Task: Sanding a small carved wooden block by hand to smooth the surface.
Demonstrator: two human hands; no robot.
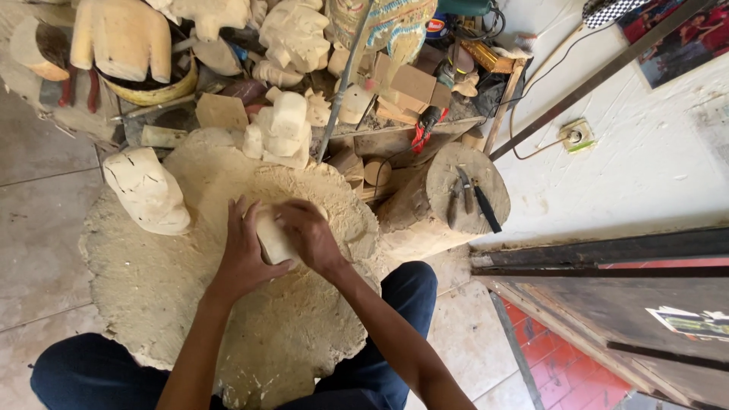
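At frame centre, left hand (244, 254) and right hand (310, 234) both clamp a pale wood block (272, 239) over the sawdust-covered stump (152, 281).

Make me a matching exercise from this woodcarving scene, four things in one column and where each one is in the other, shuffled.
Things:
1. small pale wood block
2. rough carved piece with dark cracks
3. hand tools
4. wall socket

Places:
A. on the small round stump
B. on the white wall, upper right
C. between the left hand and right hand
D. at the big stump's left edge

Pairs: 1-C, 2-D, 3-A, 4-B
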